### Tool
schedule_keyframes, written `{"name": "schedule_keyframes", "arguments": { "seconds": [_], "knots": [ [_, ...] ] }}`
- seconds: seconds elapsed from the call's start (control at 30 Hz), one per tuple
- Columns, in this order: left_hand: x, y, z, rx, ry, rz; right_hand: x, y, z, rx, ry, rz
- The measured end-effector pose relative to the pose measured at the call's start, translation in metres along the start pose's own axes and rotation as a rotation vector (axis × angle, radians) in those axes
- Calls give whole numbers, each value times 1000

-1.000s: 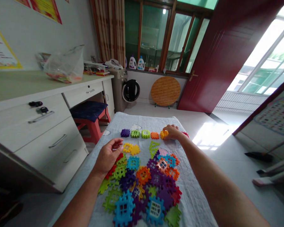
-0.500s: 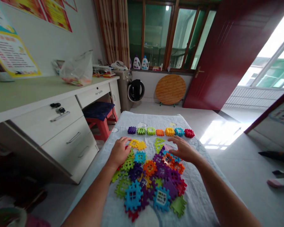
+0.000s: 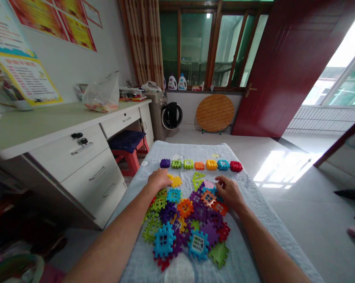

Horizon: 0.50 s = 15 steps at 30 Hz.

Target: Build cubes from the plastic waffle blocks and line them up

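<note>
A pile of notched plastic building pieces lies on the cloth, among them a blue frame piece point(image 3: 164, 240), an orange piece point(image 3: 185, 208) and a purple plate point(image 3: 209, 233). At the pile's far left, my left hand point(image 3: 159, 179) is closed, its fingers together over the edge of a yellow building piece point(image 3: 175, 181) and partly hiding it. My right hand point(image 3: 229, 191) is at the far right of the pile, beside blue and orange pieces. Its fingers are bent and apart, with nothing visible in them. Green triangular pieces point(image 3: 198, 181) lie between the hands.
Beyond the pile stands a row of assembled blocks, from a purple block point(image 3: 165, 163) to a red block point(image 3: 236, 166). A pale blue cloth point(image 3: 254, 236) covers the table. Left are a white desk point(image 3: 85, 157) and a red stool point(image 3: 130, 161).
My left hand has moved right, over the yellow pieces, and its fingers have closed. My right hand's fingers have drawn in and bent more. The view has shifted slightly.
</note>
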<state>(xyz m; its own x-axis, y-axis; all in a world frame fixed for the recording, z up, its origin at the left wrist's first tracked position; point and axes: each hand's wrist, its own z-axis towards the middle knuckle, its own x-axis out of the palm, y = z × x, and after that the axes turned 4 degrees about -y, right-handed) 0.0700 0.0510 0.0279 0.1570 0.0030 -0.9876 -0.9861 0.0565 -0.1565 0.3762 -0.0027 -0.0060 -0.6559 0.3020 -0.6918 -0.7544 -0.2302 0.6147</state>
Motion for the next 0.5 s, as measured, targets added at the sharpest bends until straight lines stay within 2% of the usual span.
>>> {"name": "schedule_keyframes", "arguments": {
  "seconds": [0.2,0.37,0.5],
  "knots": [
    [-4,3,5,88,-14,6,0,-5,1,3,-18,34],
    [-5,-12,0,262,-20,-3,0,-6,1,-11,-25,42],
    [3,-23,-1,300,25,7,0,-6,0,-6,-32,27]
  ]
}}
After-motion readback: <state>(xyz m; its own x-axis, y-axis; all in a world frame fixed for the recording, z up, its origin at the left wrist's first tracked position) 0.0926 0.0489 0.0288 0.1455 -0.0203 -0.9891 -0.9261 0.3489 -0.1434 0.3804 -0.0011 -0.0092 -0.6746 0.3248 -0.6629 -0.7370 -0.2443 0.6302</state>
